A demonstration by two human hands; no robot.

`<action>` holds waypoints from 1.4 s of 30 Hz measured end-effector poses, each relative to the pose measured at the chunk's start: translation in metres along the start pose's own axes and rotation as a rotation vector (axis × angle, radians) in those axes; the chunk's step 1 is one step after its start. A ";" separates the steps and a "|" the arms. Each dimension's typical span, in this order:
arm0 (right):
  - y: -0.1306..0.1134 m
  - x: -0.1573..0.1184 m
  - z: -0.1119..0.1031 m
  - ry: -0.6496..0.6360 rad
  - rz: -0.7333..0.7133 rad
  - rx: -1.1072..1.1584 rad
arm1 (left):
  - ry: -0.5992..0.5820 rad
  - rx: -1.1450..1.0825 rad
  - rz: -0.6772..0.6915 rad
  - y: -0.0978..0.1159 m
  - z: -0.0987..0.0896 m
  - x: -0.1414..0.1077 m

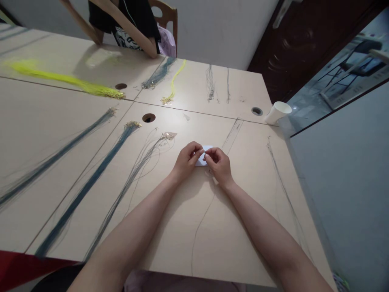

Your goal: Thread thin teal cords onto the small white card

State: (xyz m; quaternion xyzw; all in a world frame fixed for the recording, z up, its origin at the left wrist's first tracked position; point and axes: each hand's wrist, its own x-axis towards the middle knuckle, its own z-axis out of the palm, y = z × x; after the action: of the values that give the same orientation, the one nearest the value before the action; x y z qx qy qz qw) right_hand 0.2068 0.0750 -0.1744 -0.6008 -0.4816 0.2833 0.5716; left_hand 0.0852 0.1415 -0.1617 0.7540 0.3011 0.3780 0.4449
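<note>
Over a small white card [200, 161] on the table, my left hand [189, 159] and my right hand [219, 163] meet fingertip to fingertip. Both are closed in a pinch, thumb against forefinger. Whatever is between the fingertips is too small to make out. A thin line [199, 225] runs from beneath my right hand down to the table's near edge; its upper end is hidden. Beyond my right hand lies a clear ruler [233, 134]. Left of my left hand is a loose bundle of grey lines [133, 175], its gold ends resting on a small brownish piece [170, 136].
Further left lie dark blue line bundles [91, 180] with gold ends. Yellow lines [60, 79] stretch across the far left table. A white cup [278, 111] stands at the right edge, near a cable hole [257, 111]. More thin lines [281, 178] lie right. A person [127, 28] sits opposite.
</note>
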 end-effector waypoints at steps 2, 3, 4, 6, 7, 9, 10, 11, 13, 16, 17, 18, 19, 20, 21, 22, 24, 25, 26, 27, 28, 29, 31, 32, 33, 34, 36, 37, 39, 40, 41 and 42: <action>0.000 0.000 0.000 -0.001 -0.005 -0.005 | -0.004 0.003 -0.003 0.000 0.000 0.000; -0.001 0.000 0.000 -0.004 -0.006 -0.008 | -0.006 0.003 -0.004 0.001 0.000 0.000; -0.001 0.000 -0.001 -0.008 -0.006 -0.012 | -0.007 0.003 -0.004 0.001 0.000 0.000; -0.002 0.000 -0.001 -0.011 -0.008 -0.013 | -0.009 0.003 -0.003 0.001 0.000 0.000; -0.002 0.000 -0.001 -0.011 -0.009 -0.010 | -0.013 0.006 -0.002 0.001 0.000 0.000; -0.002 0.000 -0.001 -0.007 -0.013 -0.003 | -0.017 0.014 0.002 0.002 0.000 0.000; -0.002 0.000 -0.001 -0.005 -0.014 0.000 | -0.019 0.017 0.006 0.001 0.000 0.000; -0.002 0.000 -0.001 -0.004 -0.015 0.002 | -0.019 0.019 0.009 0.001 0.000 0.000; -0.002 0.000 -0.001 -0.004 -0.017 -0.001 | -0.019 0.019 0.011 0.001 0.000 0.000; -0.003 0.000 -0.001 -0.011 -0.021 -0.018 | -0.022 0.022 0.007 0.000 0.000 0.000; -0.004 0.000 -0.001 -0.014 -0.021 -0.027 | -0.022 0.026 0.005 0.000 0.000 -0.001; -0.004 0.000 -0.001 -0.016 -0.021 -0.036 | -0.023 0.029 0.004 0.000 0.000 -0.001; -0.004 0.000 -0.001 -0.017 -0.019 -0.041 | -0.023 0.032 0.003 0.000 0.000 -0.001; -0.004 0.000 -0.001 -0.018 -0.016 -0.041 | -0.022 0.034 0.003 0.001 0.000 0.000; -0.004 0.000 -0.001 -0.018 -0.013 -0.037 | -0.021 0.033 0.002 0.001 0.000 0.000; -0.004 0.000 0.000 -0.017 -0.010 -0.030 | -0.020 0.032 0.002 0.001 0.000 0.000; -0.003 0.000 0.000 -0.011 -0.003 -0.006 | -0.016 0.028 0.002 0.001 -0.001 0.000; -0.003 0.000 0.000 -0.007 -0.002 0.011 | -0.014 0.026 0.002 0.000 -0.001 0.000; -0.002 0.000 0.001 -0.002 -0.003 0.031 | -0.013 0.024 0.001 0.000 -0.001 0.000; -0.002 0.000 0.001 -0.001 -0.006 0.051 | -0.012 0.021 0.000 0.000 -0.001 0.000; -0.002 0.000 0.001 0.000 -0.011 0.069 | -0.012 0.017 -0.001 0.000 -0.001 0.000; -0.002 0.000 0.001 -0.001 -0.017 0.082 | -0.013 0.014 -0.002 -0.001 -0.001 0.000; -0.003 0.001 0.000 -0.004 -0.023 0.085 | -0.015 0.011 -0.001 -0.001 -0.001 0.000; -0.003 0.001 0.000 -0.004 -0.022 0.076 | -0.016 0.011 0.000 -0.001 -0.001 0.000; -0.003 0.001 0.000 -0.006 -0.019 0.062 | -0.018 0.011 0.003 -0.001 -0.002 0.000; -0.003 0.001 0.000 -0.009 -0.016 0.048 | -0.021 0.012 0.004 -0.001 -0.002 0.000; -0.003 0.002 0.000 -0.015 -0.011 0.024 | -0.028 0.016 0.006 -0.001 -0.002 0.000; -0.003 0.002 0.000 -0.017 -0.011 0.018 | -0.032 0.018 0.005 -0.001 -0.002 0.000; -0.003 0.002 0.000 -0.017 -0.015 0.018 | -0.035 0.022 0.002 -0.001 -0.002 0.000; -0.003 0.002 0.000 -0.017 -0.016 0.021 | -0.037 0.024 0.001 -0.001 -0.002 0.000; -0.003 0.002 0.000 -0.017 -0.016 0.021 | -0.036 0.026 0.000 -0.001 -0.002 0.000; -0.004 0.002 0.000 -0.017 -0.015 0.019 | -0.034 0.029 -0.001 -0.001 -0.002 0.000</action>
State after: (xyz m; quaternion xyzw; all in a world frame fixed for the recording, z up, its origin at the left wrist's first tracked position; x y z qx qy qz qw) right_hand 0.2067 0.0767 -0.1705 -0.5893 -0.4885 0.2885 0.5752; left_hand 0.0833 0.1428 -0.1621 0.7665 0.2995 0.3603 0.4392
